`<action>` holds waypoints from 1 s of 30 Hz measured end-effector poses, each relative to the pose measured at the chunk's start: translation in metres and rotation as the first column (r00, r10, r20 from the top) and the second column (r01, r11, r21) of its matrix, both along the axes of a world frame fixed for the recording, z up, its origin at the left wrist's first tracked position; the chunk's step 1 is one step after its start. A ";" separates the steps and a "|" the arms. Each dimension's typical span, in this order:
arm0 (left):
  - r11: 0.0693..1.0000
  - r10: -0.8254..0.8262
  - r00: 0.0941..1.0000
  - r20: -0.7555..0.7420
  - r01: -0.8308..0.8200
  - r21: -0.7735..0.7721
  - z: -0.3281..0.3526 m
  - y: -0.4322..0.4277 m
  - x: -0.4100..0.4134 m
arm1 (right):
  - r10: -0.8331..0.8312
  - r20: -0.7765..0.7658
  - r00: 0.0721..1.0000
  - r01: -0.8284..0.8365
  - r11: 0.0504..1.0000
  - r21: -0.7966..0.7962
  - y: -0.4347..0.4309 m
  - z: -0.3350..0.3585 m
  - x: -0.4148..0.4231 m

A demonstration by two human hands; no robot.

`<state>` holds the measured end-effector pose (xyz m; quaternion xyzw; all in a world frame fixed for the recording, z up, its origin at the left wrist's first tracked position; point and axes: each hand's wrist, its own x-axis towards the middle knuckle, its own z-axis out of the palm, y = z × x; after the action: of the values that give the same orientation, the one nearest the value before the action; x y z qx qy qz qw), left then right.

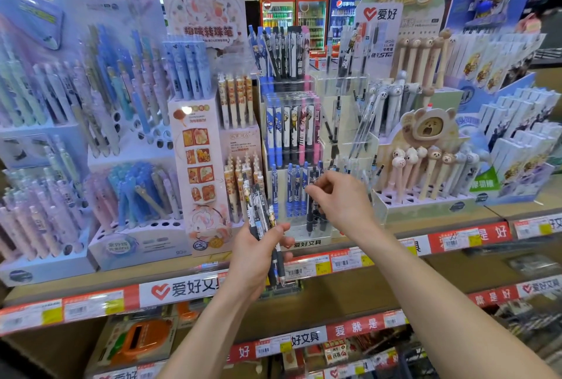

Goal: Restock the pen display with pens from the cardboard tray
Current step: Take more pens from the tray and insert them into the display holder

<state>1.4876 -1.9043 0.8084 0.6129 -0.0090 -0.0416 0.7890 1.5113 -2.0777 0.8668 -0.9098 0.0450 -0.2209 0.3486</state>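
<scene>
At a shop's stationery shelf, my left hand [258, 252] is clenched round a bundle of slim black-and-blue printed gel pens [264, 223], their long axes running near upright and leaning a little left, tips downward toward the shelf edge. My right hand [337, 199] reaches into the lowest tier of the clear acrylic stepped pen display [299, 228], fingertips [313, 191] pinched on what looks like a dark-barrelled pen [311, 214] standing nearly vertical among the blue ones; whether it is already seated I cannot tell. The bundle sits just left of and below that tier, so each pen has only a short way up and to the right to go, barrel kept upright to drop in from above. The right hand is the nearer one to the slots; the left serves as the supply. The cardboard tray is not something I can pick out here. Price tags line the wooden shelf front [349, 290] below.
</scene>
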 end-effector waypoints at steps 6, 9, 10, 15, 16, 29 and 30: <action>1.000 0.002 1.000 -0.031 -0.002 0.005 -0.002 0.004 -0.001 | -0.030 0.009 1.000 0.031 0.999 -0.031 0.003 -0.003 -0.002; 1.000 0.001 1.000 -0.030 -0.001 -0.007 -0.002 0.004 0.000 | -0.016 0.008 1.000 0.016 0.999 -0.037 0.004 -0.004 -0.005; 1.000 0.004 0.999 -0.035 -0.005 -0.009 -0.002 0.004 0.001 | -0.013 0.008 1.000 0.014 0.999 -0.041 0.004 -0.003 -0.005; 0.999 0.033 0.998 -0.050 -0.034 -0.024 -0.003 0.004 0.003 | -0.002 0.006 1.000 0.002 1.000 -0.031 0.004 -0.002 -0.005; 0.999 0.038 0.998 -0.049 -0.039 -0.028 -0.003 0.003 0.004 | -0.002 0.006 1.000 0.002 1.000 -0.023 0.003 -0.003 -0.005; 0.999 -0.003 1.000 -0.012 0.002 -0.043 0.001 0.006 0.001 | 0.035 0.016 0.999 -0.038 0.973 0.229 0.002 0.005 -0.037; 0.999 -0.025 1.000 -0.010 0.025 -0.039 0.000 0.005 0.000 | 0.102 -0.038 0.994 -0.089 0.962 0.259 0.007 -0.001 -0.041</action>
<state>1.4880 -1.8993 0.8086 0.5970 -0.0133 -0.0543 0.8003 1.4708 -2.0706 0.8663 -0.8635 0.0381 -0.1727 0.4724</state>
